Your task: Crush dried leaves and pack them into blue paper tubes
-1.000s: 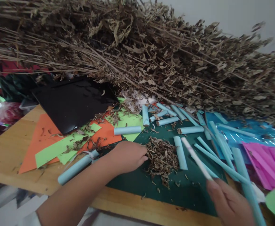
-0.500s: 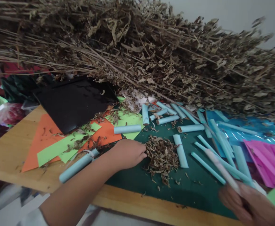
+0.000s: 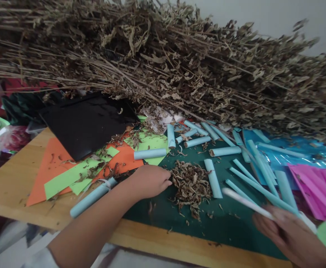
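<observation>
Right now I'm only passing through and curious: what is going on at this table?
A person sits at a wooden table under a big bundle of dried leafy stalks. Their left hand rests on a dark green mat beside a small pile of crumbled dry leaves. Their right hand, blurred, holds a thin pale paper roll. Many light blue paper rolls lie scattered around.
</observation>
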`<state>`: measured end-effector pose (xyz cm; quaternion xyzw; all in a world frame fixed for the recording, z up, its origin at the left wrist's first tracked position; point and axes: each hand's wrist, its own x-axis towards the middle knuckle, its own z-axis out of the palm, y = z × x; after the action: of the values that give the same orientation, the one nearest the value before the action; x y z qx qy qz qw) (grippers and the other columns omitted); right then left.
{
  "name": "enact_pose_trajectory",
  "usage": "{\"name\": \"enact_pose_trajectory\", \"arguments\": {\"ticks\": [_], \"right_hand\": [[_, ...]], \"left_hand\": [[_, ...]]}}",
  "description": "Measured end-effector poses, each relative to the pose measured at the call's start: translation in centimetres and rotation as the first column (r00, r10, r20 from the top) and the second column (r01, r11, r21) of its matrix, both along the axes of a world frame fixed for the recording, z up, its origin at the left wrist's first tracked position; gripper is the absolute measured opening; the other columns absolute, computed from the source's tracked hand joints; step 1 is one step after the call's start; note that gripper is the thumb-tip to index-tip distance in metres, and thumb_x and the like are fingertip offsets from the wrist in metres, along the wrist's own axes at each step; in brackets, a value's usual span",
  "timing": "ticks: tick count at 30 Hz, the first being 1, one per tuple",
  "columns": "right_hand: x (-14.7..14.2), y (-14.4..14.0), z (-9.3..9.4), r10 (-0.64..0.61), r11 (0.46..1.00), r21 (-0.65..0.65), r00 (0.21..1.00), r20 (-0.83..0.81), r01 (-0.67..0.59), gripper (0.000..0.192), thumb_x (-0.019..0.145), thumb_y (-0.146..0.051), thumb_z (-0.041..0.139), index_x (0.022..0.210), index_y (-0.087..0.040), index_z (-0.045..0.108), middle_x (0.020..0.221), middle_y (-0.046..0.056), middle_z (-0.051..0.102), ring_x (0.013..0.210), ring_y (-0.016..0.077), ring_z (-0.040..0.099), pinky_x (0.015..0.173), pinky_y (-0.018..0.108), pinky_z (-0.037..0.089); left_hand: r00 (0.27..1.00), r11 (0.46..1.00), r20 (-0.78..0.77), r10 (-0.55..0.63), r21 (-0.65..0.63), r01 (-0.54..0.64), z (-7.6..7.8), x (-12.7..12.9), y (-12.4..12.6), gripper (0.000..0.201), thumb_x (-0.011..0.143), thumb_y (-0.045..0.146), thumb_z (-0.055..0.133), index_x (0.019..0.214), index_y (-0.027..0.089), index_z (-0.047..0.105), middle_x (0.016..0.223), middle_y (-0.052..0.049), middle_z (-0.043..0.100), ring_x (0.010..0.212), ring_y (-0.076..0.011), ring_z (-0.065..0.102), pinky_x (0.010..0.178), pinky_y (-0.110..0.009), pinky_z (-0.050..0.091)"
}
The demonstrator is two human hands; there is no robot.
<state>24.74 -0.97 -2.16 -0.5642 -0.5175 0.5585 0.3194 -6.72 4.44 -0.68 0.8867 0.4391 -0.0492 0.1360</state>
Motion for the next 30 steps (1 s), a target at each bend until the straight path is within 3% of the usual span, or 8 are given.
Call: {"name": "enact_pose_trajectory", "arguments": {"ticks": [3,6,8,13,17,21,26,30], "right_hand": [[-0.3,0.1,-0.3,-0.010,0.998,-0.055,0.993,0.117,0.017,0.045,0.074,-0.051,0.045,0.044,-0.018,0.039,0.040,-0.001,0.035,0.040,0.0093,0.031,0.041,0.024,0.024],[-0.4,0.0,-0.7,-0.029,1.000,-0.008,0.998,-0.056,0.028,0.045,0.077,-0.053,0.037,0.046,-0.019,0.036,0.038,-0.003,0.031,0.039,0.0099,0.029,0.040,0.024,0.024],[-0.4,-0.1,-0.9,0.026,1.000,-0.007,0.999,-0.040,-0.027,0.044,0.075,-0.052,0.042,0.046,-0.019,0.039,0.038,-0.002,0.033,0.039,0.0095,0.030,0.040,0.024,0.024],[-0.6,-0.3,-1.3,0.107,0.994,-0.010,0.993,0.058,-0.107,0.049,0.067,-0.063,0.043,0.045,-0.019,0.044,0.039,0.000,0.037,0.037,0.0104,0.032,0.036,0.024,0.024],[-1.1,-0.2,-1.1,0.160,0.987,-0.037,0.978,0.136,-0.156,0.045,0.071,-0.054,0.045,0.045,-0.018,0.046,0.042,0.001,0.041,0.041,0.0104,0.037,0.040,0.023,0.029],[-1.5,-0.2,-0.8,0.107,0.994,-0.009,0.994,0.008,-0.107,0.049,0.070,-0.059,0.042,0.045,-0.017,0.044,0.039,0.000,0.038,0.036,0.0088,0.032,0.037,0.023,0.024],[-1.5,-0.3,-0.7,0.112,0.991,-0.082,0.992,0.058,-0.107,0.046,0.072,-0.056,0.043,0.048,-0.017,0.045,0.043,0.000,0.041,0.040,0.0093,0.035,0.040,0.023,0.026],[-1.5,-0.2,-0.6,0.097,0.991,-0.102,0.993,0.070,-0.090,0.048,0.071,-0.059,0.041,0.048,-0.017,0.045,0.042,0.000,0.040,0.040,0.0098,0.035,0.041,0.023,0.026]], "left_hand": [[1.000,1.000,-0.005,0.009,-0.009,-0.009,-0.1,0.1,0.1,0.024,0.081,0.033,0.033,0.068,0.019,0.048,0.070,-0.001,0.060,0.063,-0.0185,0.055,0.044,-0.024,0.029],[1.000,1.000,0.004,0.021,-0.021,-0.021,0.2,-0.1,0.3,0.026,0.081,0.034,0.032,0.068,0.019,0.049,0.069,-0.002,0.059,0.063,-0.0171,0.054,0.043,-0.023,0.025],[0.999,0.998,0.021,0.048,-0.050,-0.047,0.7,-0.5,0.3,0.027,0.080,0.038,0.034,0.068,0.019,0.049,0.068,-0.001,0.059,0.062,-0.0159,0.053,0.043,-0.023,0.024],[0.999,0.952,-0.001,0.034,-0.305,-0.033,2.4,-1.4,-0.3,0.035,0.057,0.056,0.056,0.071,0.024,0.053,0.064,0.004,0.059,0.056,-0.0136,0.052,0.040,-0.020,0.024],[0.984,0.941,-0.164,-0.064,-0.338,0.006,2.7,-0.3,-1.3,0.037,0.048,0.050,0.064,0.073,0.023,0.056,0.065,0.001,0.061,0.055,-0.0179,0.054,0.038,-0.022,0.023],[0.969,0.956,-0.209,-0.132,-0.286,0.068,2.7,0.4,-1.8,0.011,0.059,0.026,0.058,0.069,0.020,0.057,0.064,-0.002,0.062,0.056,-0.0187,0.055,0.040,-0.023,0.025],[0.993,0.971,-0.026,-0.117,-0.215,0.108,2.7,-0.1,-1.5,0.006,0.063,0.016,0.051,0.061,0.020,0.053,0.057,0.002,0.057,0.051,-0.0129,0.050,0.042,-0.022,0.024],[0.953,0.989,0.287,0.102,-0.133,-0.065,2.2,0.3,-0.9,0.010,0.074,0.027,0.046,0.067,0.020,0.050,0.061,0.004,0.056,0.055,-0.0095,0.049,0.048,-0.019,0.030]]}}
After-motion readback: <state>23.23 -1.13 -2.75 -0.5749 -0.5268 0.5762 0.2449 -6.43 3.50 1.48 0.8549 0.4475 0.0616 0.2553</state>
